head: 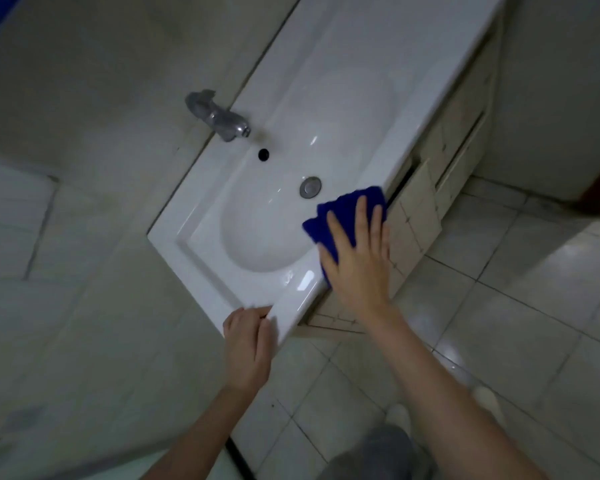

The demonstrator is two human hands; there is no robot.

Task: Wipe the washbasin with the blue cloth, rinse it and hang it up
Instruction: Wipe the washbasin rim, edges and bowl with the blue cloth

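The white washbasin [201,220] runs diagonally through the head view, with a metal drain plug [310,187] and a dark overflow hole [263,154] in its bowl. A chrome tap [219,116] juts from the wall over the basin's back edge. My right hand [359,258] lies flat, fingers spread, pressing the blue cloth [343,211] onto the basin's front rim. The cloth is folded and partly hidden under my palm. My left hand [248,344] grips the basin's near corner with curled fingers.
A cream tiled cabinet [426,199] with a door slightly ajar sits under the basin. Pale floor tiles [499,323] spread to the right. The tiled wall [66,237] is on the left. My grey trouser leg [378,452] shows at the bottom.
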